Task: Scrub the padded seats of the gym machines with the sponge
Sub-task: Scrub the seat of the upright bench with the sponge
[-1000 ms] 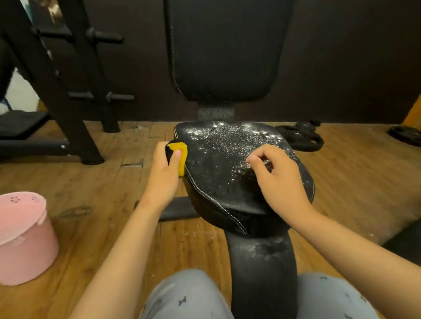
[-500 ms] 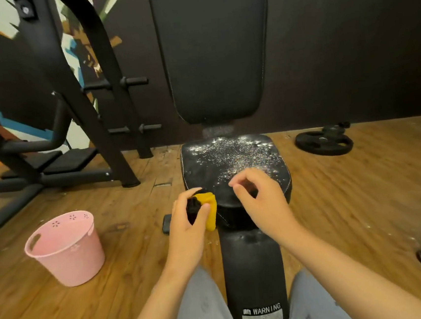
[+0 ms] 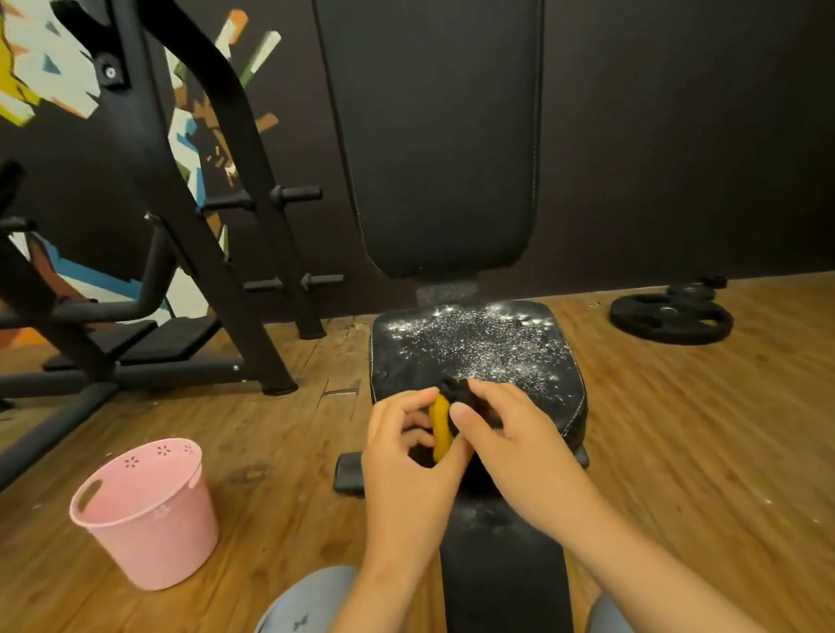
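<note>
Yellow sponge [image 3: 440, 429] at the near edge of the foam-flecked seat [image 3: 469, 347] | left grip [image 3: 404, 460] and right grip [image 3: 514, 439] both pinch it | step: likely re-gripping mid-scrub | next: press the sponge flat onto the foam, stroke firmly

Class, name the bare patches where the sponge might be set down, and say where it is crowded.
Bare wooden floor lies between the pink plastic bucket and the bench post; more lies right of the foamy black padded seat, nearer than the black weight plate. Crowded: the seat's near edge, where left hand and right hand hold the yellow-and-black sponge.
</note>
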A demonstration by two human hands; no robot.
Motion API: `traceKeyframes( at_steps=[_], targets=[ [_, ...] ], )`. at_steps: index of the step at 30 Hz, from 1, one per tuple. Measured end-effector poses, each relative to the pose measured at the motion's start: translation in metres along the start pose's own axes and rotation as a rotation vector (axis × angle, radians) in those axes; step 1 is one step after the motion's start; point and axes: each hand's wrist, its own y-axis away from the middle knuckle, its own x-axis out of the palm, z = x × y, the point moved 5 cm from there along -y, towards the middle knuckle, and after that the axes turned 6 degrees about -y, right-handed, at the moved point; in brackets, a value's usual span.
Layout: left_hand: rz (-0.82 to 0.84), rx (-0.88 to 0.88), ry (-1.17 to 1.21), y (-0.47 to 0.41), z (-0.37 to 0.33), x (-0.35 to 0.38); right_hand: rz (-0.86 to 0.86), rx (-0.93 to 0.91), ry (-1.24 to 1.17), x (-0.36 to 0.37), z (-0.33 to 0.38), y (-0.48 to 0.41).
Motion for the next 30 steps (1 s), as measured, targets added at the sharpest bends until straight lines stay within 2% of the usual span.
traceKeyframes(
  at_steps=[4, 9, 12, 14, 16, 19, 22, 25, 30],
  targets=[
    [0.037, 0.043, 0.048, -0.002, 0.000, 0.004, -0.023, 0.053, 0.115, 0.001, -0.010, -0.017],
    [0.038, -0.076, 0.123, -0.001, 0.016, -0.003, 0.067, 0.043, 0.237, 0.001, -0.010, -0.035],
    [-0.130, -0.110, 0.024, -0.005, 0.026, -0.010, 0.188, 0.009, 0.306, -0.007, 0.001, -0.052],
    [-0.279, -0.204, -0.018, -0.009, 0.042, -0.012, 0.251, -0.022, 0.296, -0.013, 0.012, -0.064],
    [-0.320, -0.313, -0.020, -0.009, 0.060, -0.005, 0.350, -0.051, 0.293, -0.012, 0.020, -0.071],
    [-0.298, -0.337, -0.005, -0.002, 0.075, 0.013, 0.559, -0.108, 0.551, 0.004, 0.012, -0.066],
    [-0.295, -0.303, -0.042, 0.000, 0.080, 0.018, 0.619, -0.233, 0.717, 0.016, 0.002, -0.054],
    [-0.243, -0.243, -0.090, -0.003, 0.090, 0.011, 0.620, -0.335, 0.752, 0.024, 0.000, -0.052],
    [-0.156, -0.224, -0.057, -0.004, 0.101, 0.002, 0.647, -0.312, 0.735, 0.045, 0.000, -0.083]
  ],
)
